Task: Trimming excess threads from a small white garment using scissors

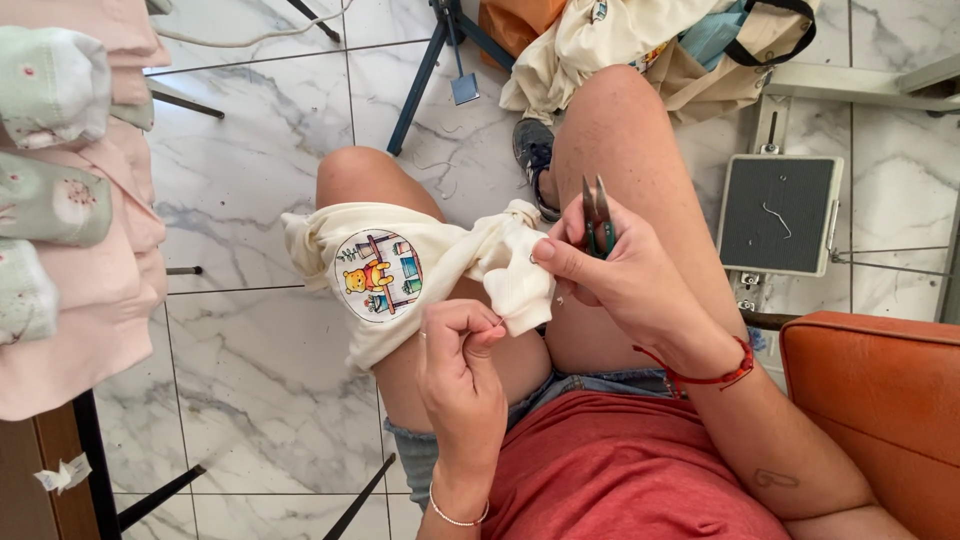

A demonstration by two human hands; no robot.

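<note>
A small cream garment with a round cartoon patch lies draped over my left knee. My left hand pinches something thin, likely a thread, just below the garment's sleeve end. My right hand holds small green-handled thread snips, blades pointing up, while its thumb presses the sleeve fabric. A red cord bracelet circles my right wrist. I sit with bare knees, in denim shorts and a red top.
Folded pink and green floral clothes are stacked on a table at left. A grey foot pedal rests on the marble floor at right. An orange seat is at lower right; bags and fabric lie at the top.
</note>
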